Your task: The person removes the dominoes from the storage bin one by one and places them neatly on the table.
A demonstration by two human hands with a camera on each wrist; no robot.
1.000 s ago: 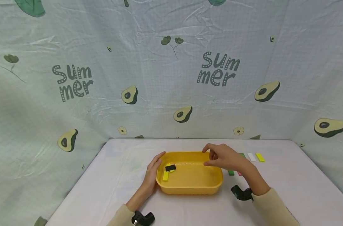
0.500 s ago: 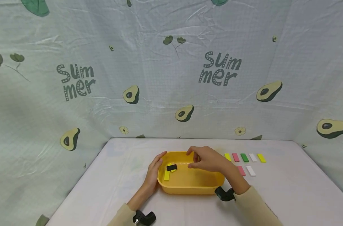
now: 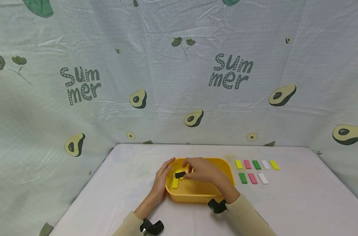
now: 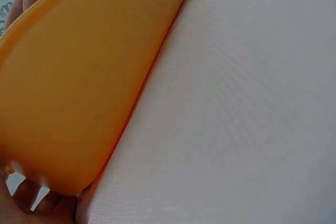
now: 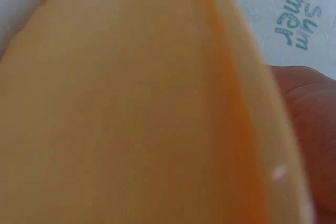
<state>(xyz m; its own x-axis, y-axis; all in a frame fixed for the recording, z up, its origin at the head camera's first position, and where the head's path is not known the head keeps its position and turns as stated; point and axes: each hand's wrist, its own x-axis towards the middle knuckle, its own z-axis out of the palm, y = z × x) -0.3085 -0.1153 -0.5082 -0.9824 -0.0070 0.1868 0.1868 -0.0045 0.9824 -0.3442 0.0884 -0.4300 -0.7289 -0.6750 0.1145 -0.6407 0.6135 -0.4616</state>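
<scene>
A yellow-orange plastic bin (image 3: pixel 196 198) stands on the white-covered table. My left hand (image 3: pixel 160 179) rests against its left side, fingers straight along the wall; the left wrist view shows those fingers touching the bin (image 4: pixel 79 87). Inside the bin, at the left end, lie a black block (image 3: pixel 180 174) and yellow blocks (image 3: pixel 175 183). My right hand (image 3: pixel 203 170) is over the bin, thumb and index finger apart, with the thumb tip close beside the black block. Whether they touch cannot be told. In the right wrist view the bin wall hides most of the right hand (image 5: pixel 315 129).
Right of the bin, small flat blocks lie in two rows. The far row includes a yellow block (image 3: pixel 239 164) and a pink block (image 3: pixel 247 164); the near row has a green block (image 3: pixel 243 178), a pink one and a white block (image 3: pixel 263 179). A printed curtain (image 3: pixel 167 82) hangs behind the table.
My right hand has moved left across the bin, from its right rim to the black block at the left end. The block rows have come into view. My left hand stays at the bin.
</scene>
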